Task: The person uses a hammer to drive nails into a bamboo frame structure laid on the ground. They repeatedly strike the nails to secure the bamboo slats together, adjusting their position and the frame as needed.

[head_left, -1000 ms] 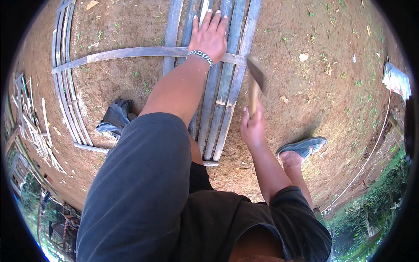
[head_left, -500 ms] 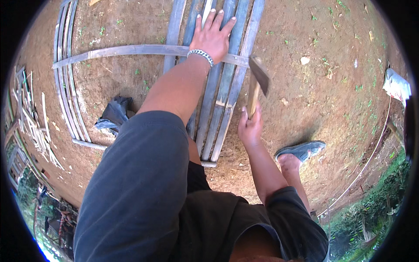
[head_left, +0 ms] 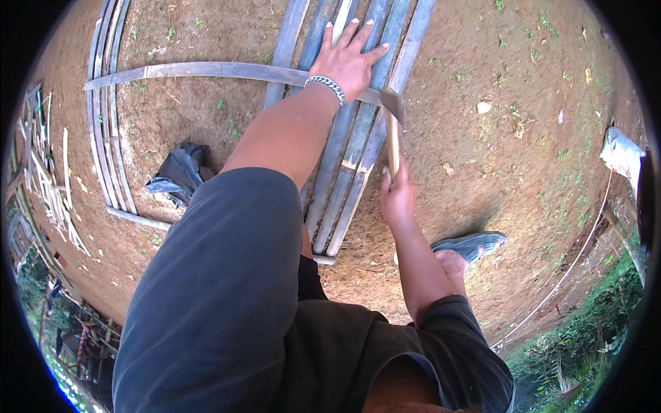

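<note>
Down on the dirt lie about five grey slats side by side, one curved strip crossing them. At twelve o'clock my left hand presses flat, fingers spread, on the slats. At one o'clock my right hand is fisted around one hatchet, its blade touching the outermost slat.

A single head-worn fisheye looks steeply down, close over bare ground.

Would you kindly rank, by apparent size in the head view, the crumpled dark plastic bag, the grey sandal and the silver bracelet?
1. Crumpled dark plastic bag, largest.
2. Grey sandal, somewhat smaller, though partly hidden.
3. Silver bracelet on the left hand, smallest.
</note>
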The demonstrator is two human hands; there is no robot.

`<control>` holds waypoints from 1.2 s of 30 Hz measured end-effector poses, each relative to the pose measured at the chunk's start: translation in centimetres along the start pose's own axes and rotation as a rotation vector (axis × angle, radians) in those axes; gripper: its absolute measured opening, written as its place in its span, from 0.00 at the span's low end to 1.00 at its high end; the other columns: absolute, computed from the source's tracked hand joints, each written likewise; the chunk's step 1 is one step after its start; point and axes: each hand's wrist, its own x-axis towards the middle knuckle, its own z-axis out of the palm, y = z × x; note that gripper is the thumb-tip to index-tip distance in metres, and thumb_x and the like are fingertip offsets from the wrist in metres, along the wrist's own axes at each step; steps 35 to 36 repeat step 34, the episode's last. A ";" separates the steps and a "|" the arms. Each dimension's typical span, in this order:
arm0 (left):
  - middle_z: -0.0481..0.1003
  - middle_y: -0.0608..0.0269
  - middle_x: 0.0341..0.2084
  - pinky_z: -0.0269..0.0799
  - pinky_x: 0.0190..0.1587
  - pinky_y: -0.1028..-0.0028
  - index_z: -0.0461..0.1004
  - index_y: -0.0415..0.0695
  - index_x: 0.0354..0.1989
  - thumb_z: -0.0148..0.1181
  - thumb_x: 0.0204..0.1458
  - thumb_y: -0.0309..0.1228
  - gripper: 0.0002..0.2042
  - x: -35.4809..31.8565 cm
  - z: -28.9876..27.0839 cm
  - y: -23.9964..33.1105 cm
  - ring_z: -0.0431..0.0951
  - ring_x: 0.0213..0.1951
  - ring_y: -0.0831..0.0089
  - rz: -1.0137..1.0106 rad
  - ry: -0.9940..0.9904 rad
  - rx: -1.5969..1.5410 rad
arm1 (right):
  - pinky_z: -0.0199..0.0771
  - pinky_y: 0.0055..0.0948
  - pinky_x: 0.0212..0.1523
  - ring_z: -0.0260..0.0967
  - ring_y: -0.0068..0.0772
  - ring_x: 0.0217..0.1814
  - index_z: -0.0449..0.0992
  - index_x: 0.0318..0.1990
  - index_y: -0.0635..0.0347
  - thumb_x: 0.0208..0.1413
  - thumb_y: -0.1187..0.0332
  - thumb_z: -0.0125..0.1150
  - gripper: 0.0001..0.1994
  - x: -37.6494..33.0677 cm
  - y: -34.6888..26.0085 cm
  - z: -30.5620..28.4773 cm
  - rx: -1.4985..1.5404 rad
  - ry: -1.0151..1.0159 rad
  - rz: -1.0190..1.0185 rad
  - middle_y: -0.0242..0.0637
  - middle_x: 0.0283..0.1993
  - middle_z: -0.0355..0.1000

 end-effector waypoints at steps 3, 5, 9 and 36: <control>0.51 0.62 0.77 0.41 0.77 0.42 0.66 0.69 0.71 0.52 0.64 0.34 0.26 0.3 -0.2 0.1 0.49 0.77 0.61 -0.003 -0.006 -0.008 | 0.81 0.51 0.48 0.79 0.66 0.49 0.63 0.67 0.66 0.66 0.71 0.56 0.24 -0.5 1.1 0.0 0.047 0.074 -0.131 0.66 0.50 0.76; 0.51 0.62 0.77 0.41 0.77 0.42 0.67 0.68 0.71 0.53 0.64 0.33 0.26 -0.2 0.0 0.1 0.49 0.77 0.61 -0.007 -0.006 -0.013 | 0.80 0.52 0.48 0.79 0.66 0.49 0.62 0.69 0.60 0.66 0.71 0.55 0.24 -1.0 0.8 -0.6 0.097 0.128 -0.298 0.65 0.50 0.76; 0.52 0.62 0.77 0.41 0.77 0.42 0.67 0.69 0.71 0.53 0.64 0.33 0.26 0.1 0.0 0.0 0.49 0.77 0.61 -0.004 0.017 0.001 | 0.80 0.48 0.47 0.79 0.64 0.47 0.66 0.65 0.70 0.64 0.73 0.59 0.23 0.6 0.6 0.4 -0.127 -0.049 0.006 0.63 0.49 0.77; 0.50 0.63 0.78 0.37 0.78 0.42 0.66 0.67 0.72 0.52 0.64 0.36 0.26 0.0 -0.4 -0.1 0.47 0.78 0.61 0.006 -0.052 -0.022 | 0.80 0.52 0.44 0.79 0.64 0.45 0.66 0.63 0.59 0.62 0.74 0.60 0.22 -1.0 6.3 0.7 -0.080 0.061 -0.333 0.58 0.46 0.77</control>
